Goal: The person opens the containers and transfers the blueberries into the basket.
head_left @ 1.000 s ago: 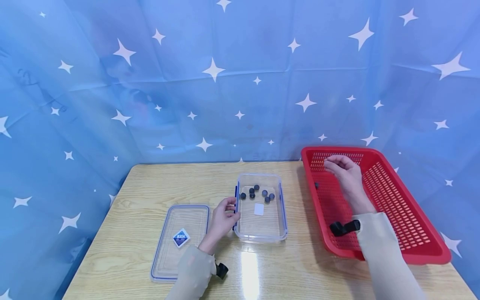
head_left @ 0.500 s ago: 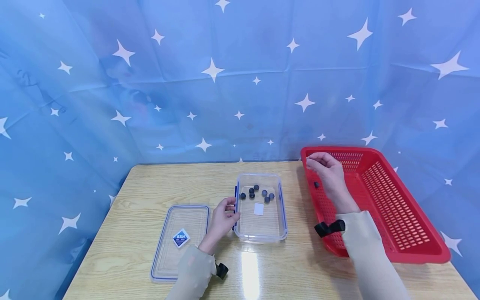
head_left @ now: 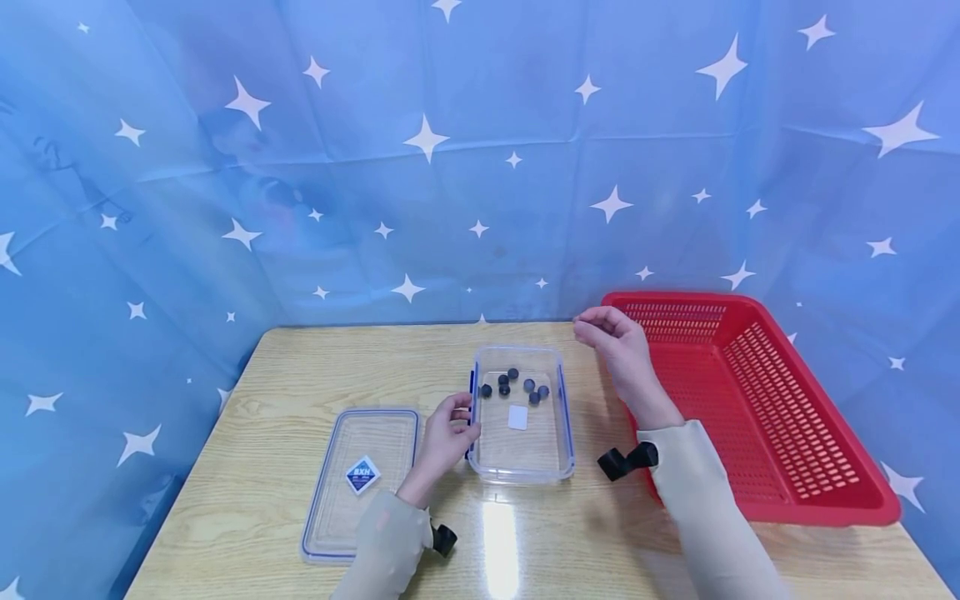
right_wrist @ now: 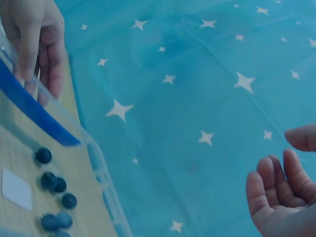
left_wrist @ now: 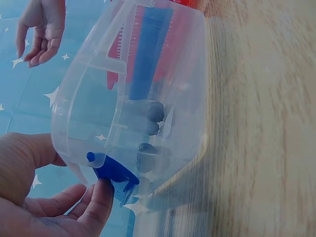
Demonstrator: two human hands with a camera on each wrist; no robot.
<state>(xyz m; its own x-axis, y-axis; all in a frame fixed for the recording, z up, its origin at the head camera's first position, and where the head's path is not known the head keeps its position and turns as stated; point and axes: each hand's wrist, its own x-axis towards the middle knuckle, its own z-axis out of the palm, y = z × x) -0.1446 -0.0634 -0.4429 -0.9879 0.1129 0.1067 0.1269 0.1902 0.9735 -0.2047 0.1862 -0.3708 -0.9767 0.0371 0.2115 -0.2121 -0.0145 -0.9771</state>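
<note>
Item 1: a clear plastic box [head_left: 528, 454] stands upright on the wood-grain table [head_left: 262, 467], near its middle, with no cover over it. Inside I count 7 small dark berries [head_left: 534, 398] on the floor of the box, toward its far end: 4 in a loose group on the left, 3 close together on the right. A white square [head_left: 517, 417] shows nearer the person than the berries.

Item 2: the left hand [head_left: 447, 432] grips the box by its left wall, thumb on one side and fingers on the other. From the left wrist, a fingertip is seen against a blue latch [left_wrist: 116, 173] on that wall.

Item 3: the right hand [head_left: 628, 358] is raised above the table, between the box and a red basket [head_left: 810, 512], touching neither as far as I can see. Its fingers are loosely curved, with the thumb apart from them; I see nothing between them in the right wrist view.

Item 4: the basket, with slotted walls, sits at the right, partly hidden by the right arm.

Item 5: the lid [head_left: 375, 437], edged in blue and bearing a blue-and-white diamond label [head_left: 363, 476], lies flat left of the box.
</note>
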